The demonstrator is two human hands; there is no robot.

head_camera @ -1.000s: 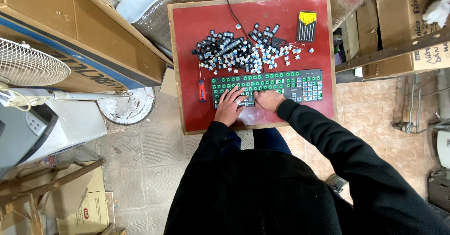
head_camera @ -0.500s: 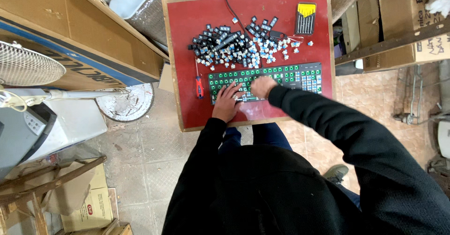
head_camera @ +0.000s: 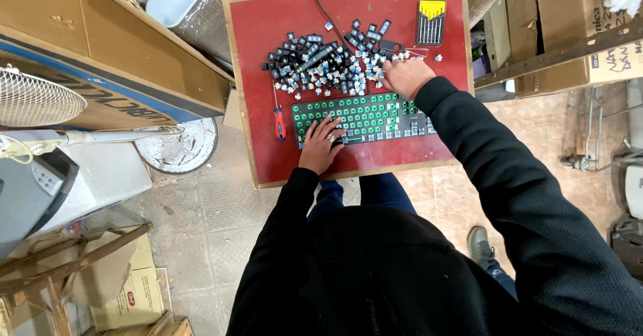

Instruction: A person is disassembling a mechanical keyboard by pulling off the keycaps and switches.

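Note:
A green keyboard (head_camera: 375, 115) with most keycaps off lies on a red table top (head_camera: 268, 34). My left hand (head_camera: 321, 145) rests flat on the keyboard's lower left part, fingers spread. My right hand (head_camera: 405, 76) is above the keyboard's right end, at the right edge of a heap of loose black keycaps and pale switches (head_camera: 321, 64). Its fingers curl over small pieces there; whether they hold one is not visible. A red-handled screwdriver (head_camera: 280, 123) lies left of the keyboard.
A yellow-and-black case of small screwdrivers (head_camera: 432, 21) lies at the table's far right. A black cable (head_camera: 325, 8) runs off the far edge. Cardboard boxes (head_camera: 80, 41) stand left, more boxes (head_camera: 569, 34) right. A white fan (head_camera: 33, 98) lies on the tiled floor at left.
My right hand has left the keyboard's middle and moved up and right to the heap of loose keycaps. My left hand has stayed on the keyboard.

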